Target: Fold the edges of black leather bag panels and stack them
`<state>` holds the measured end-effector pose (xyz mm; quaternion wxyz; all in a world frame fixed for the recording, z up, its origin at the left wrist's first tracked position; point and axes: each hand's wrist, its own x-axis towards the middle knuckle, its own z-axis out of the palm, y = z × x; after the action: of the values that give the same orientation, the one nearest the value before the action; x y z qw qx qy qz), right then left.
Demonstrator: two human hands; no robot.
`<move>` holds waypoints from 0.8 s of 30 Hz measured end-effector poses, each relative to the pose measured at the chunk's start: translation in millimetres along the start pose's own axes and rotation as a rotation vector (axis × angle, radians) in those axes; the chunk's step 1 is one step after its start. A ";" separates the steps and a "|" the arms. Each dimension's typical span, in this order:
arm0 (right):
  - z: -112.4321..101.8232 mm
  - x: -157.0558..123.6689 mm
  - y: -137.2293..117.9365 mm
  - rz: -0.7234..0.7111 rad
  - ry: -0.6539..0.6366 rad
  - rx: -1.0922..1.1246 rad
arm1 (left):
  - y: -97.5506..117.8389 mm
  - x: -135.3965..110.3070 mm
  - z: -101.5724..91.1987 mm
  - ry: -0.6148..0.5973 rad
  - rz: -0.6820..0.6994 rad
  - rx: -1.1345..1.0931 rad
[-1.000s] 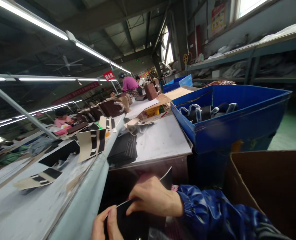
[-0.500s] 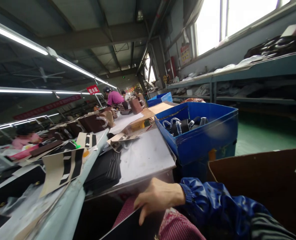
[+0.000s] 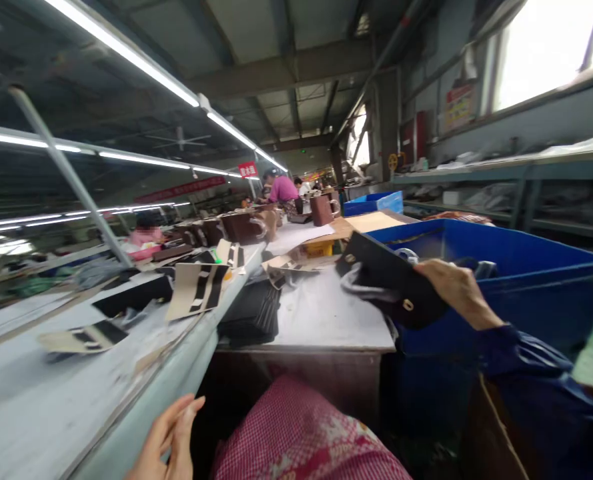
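My right hand (image 3: 459, 290) grips the edge of a black bag panel (image 3: 401, 277) with gold-coloured metal fittings and a handle (image 3: 366, 288) wrapped in clear plastic. The panel is held up, tilted, in front of the near blue bin (image 3: 536, 300) and over the right end of the white-topped table (image 3: 321, 320). Low in the view, beside the light-blue table edge, my left hand (image 3: 169, 440) has its fingers stretched out and holds nothing. A stack of black pieces (image 3: 251, 310) lies on the table between the hands.
Beige-and-black pieces (image 3: 196, 287) lie on the left bench (image 3: 41, 400). Plastic-wrapped handles show inside the near bin. A cardboard box (image 3: 491, 427) stands low at right. Farther off are brown bags (image 3: 241, 227), another blue bin (image 3: 373, 203) and a co-worker in purple (image 3: 282, 190).
My right hand has lifted the black panel from my lap up and right, to the bin's front. My left hand has come into view. The camera has turned left.
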<state>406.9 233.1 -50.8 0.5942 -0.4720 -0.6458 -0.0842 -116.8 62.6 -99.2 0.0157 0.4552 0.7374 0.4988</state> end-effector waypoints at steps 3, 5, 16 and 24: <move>-3.3 24.9 33.1 0.073 0.201 -0.058 | -5.8 -8.1 -23.0 -0.079 -0.247 -0.005; 12.6 33.0 38.0 0.078 0.220 -0.056 | -8.7 -12.8 -28.8 -0.027 -0.266 -0.039; 345.2 -40.3 -134.2 -0.298 -0.828 -0.022 | -19.1 -33.7 -11.2 -0.003 -0.114 -0.119; 420.7 -60.8 -193.2 -0.296 -1.035 -0.149 | -18.8 -36.6 -88.6 0.714 0.002 0.182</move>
<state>-28.9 379.4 -132.6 0.1453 -0.3967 -0.9059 0.0309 -150.0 -28.1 -84.6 -0.2836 0.2529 0.7372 0.5587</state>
